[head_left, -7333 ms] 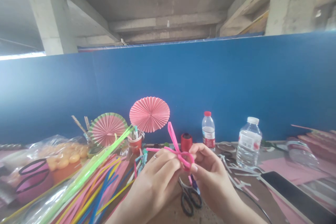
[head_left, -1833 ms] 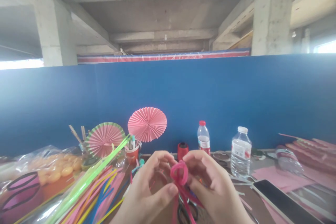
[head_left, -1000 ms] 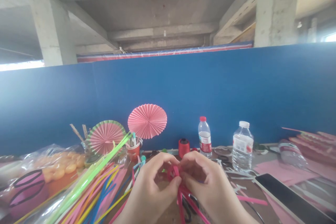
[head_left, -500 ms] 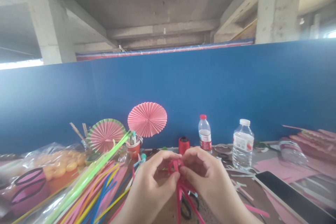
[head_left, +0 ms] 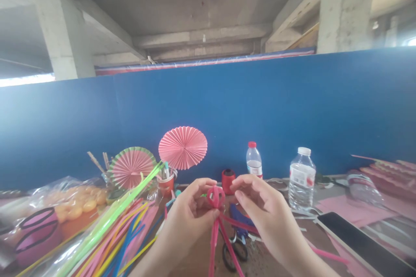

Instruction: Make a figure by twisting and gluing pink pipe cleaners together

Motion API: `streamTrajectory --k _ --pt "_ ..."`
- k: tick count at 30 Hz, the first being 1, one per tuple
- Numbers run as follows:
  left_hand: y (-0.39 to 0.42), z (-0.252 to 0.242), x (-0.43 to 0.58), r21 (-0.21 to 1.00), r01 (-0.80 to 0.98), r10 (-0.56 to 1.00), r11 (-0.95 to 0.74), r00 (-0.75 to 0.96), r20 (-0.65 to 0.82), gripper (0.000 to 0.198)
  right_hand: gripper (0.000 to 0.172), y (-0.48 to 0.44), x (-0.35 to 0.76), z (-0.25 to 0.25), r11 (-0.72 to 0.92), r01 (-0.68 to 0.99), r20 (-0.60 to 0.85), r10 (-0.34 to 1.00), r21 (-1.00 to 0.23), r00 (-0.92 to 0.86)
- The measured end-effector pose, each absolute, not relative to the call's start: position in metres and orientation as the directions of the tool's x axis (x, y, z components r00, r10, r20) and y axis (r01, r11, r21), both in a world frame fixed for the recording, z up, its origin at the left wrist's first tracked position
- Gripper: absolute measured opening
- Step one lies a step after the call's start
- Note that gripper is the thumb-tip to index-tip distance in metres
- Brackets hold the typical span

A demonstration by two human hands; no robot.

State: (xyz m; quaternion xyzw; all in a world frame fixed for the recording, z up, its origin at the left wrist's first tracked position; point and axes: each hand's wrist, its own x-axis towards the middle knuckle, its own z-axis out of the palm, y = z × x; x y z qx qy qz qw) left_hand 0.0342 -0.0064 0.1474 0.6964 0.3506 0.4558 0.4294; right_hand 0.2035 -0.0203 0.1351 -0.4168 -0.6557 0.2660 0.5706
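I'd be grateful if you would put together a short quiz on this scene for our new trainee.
1. Which hand is holding the pink fuzzy stems just below their loops?
2. True or false: as seen in the picture, the red-capped bottle stands to the left of the white-capped bottle.
3. Fill in the blank: behind the hanging ends of the pink fuzzy stems lies a pair of black-handled ____.

Key:
1. The left hand; the fingertips of the right hand are apart from the loops.
2. True.
3. Scissors.
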Motion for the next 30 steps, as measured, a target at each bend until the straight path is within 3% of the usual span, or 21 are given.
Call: streamTrajectory --k 7,11,17,22,30 --pt "-0.008 0.14 0.042 0.906 0.031 0.857 -0.422 0.339 0.388 0.033 0.011 -0.021 0.195 0.13 0.622 0.471 0.694 0.719 -0.626 -0.029" --pt "-0.014 0.138 0.049 0.878 0.082 0.852 -0.471 0.302 0.428 0.033 0.013 -0.022 0.192 0.124 0.638 0.582 0.788 0.616 -0.504 0.007" --pt "-0.016 0.131 0.046 0.693 0.327 0.766 -0.643 0.239 0.597 0.036 0.017 -0.023 0.193 0.123 0.686 0.61 0.864 0.504 -0.397 -0.004" --pt "-0.017 0.132 0.043 0.548 0.409 0.67 -0.73 0.272 0.691 0.024 0.014 -0.024 0.192 0.123 0.724 0.623 0.915 0.402 -0.296 -0.031" --pt "-0.021 0.134 0.047 0.549 0.433 0.674 -0.715 0.218 0.706 0.025 0.013 -0.022 0.191 0.117 0.746 0.631 0.945 0.321 -0.213 -0.06"
